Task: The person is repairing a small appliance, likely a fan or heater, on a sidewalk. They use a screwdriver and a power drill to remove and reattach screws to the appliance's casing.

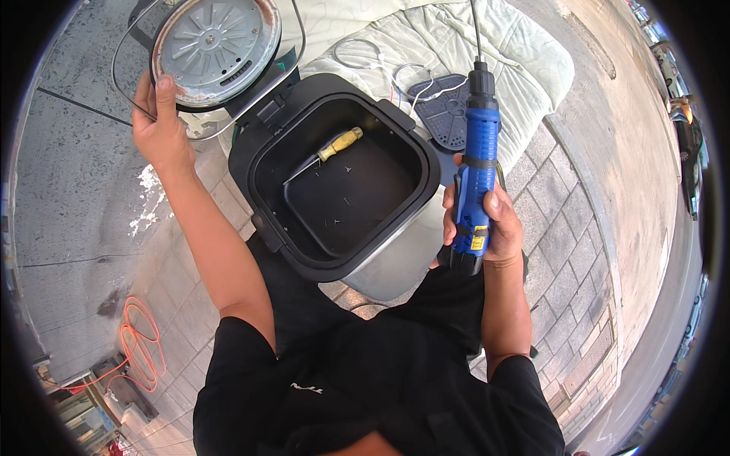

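As the head view looks down on the scene, it's the right hand that catches the eye, fingers and thumb wrapped round a blue power screwdriver, full grip, firm around the body! Look at that long axis: it runs nearly straight away from the person, battery end close to the body, slender bit out at the far end, and that bit points past the round metal disc, not at it.

And where's the disc? Far over to the left, up beyond the near corner of play, with the left hand pinching its lower-left rim, thumb over the face, fingers curling behind. So the left hand touches the disc, the right is well apart from it, and between them sits a squarish black tub.

Inside that tub lies a yellow-handled screwdriver, slantwise: handle up and right, toward the power tool's side, shaft down and left. The right hand is a touch nearer its handle, the left nearer its tip! Small screws are scattered just beside it on the tub's floor.
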Tool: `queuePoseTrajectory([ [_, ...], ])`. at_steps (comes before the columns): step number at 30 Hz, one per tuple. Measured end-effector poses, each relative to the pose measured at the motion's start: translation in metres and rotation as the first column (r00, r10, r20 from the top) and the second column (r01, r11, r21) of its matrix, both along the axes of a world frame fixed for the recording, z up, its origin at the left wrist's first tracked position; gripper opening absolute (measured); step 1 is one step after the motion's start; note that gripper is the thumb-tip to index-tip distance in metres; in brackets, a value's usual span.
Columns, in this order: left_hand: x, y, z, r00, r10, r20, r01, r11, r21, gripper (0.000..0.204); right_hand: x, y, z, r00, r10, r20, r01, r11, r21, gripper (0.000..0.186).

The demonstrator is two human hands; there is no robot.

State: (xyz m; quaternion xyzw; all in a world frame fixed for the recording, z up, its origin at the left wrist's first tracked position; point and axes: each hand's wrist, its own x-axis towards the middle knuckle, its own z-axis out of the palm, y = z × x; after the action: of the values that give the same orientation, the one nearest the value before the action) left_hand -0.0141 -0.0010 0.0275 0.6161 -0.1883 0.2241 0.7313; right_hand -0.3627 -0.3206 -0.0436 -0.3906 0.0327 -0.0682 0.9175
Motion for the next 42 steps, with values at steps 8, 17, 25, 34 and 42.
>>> queuePoseTrajectory([
  [8, -0.046, -0.02, 0.01, 0.83, 0.504, 0.24, -0.525, 0.85, 0.03, 0.058, 0.006, 0.009, 0.003, 0.983, -0.079, 0.163, 0.044, 0.977, 0.208, 0.072],
  [17, -0.112, -0.035, -0.008, 0.874, 0.231, 0.427, -0.354, 0.905, 0.235, 0.041, -0.002, -0.001, 0.018, 0.919, -0.253, 0.303, 0.165, 0.943, 0.289, 0.066],
  [25, -0.153, -0.05, -0.028, 0.985, 0.07, 0.159, -0.111, 0.957, 0.268, 0.032, -0.009, -0.012, 0.019, 0.888, -0.303, 0.346, 0.214, 0.938, 0.273, 0.066],
  [34, -0.206, -0.109, -0.008, 0.857, -0.506, -0.095, 0.511, 0.816, 0.27, 0.042, -0.017, 0.006, 0.037, 0.957, -0.14, 0.254, 0.106, 0.984, 0.142, 0.088],
  [42, -0.199, -0.202, 0.063, 0.643, -0.699, -0.314, 0.741, 0.671, 0.025, 0.059, -0.023, 0.02, 0.035, 0.972, 0.113, 0.205, -0.115, 0.993, -0.003, 0.101],
])
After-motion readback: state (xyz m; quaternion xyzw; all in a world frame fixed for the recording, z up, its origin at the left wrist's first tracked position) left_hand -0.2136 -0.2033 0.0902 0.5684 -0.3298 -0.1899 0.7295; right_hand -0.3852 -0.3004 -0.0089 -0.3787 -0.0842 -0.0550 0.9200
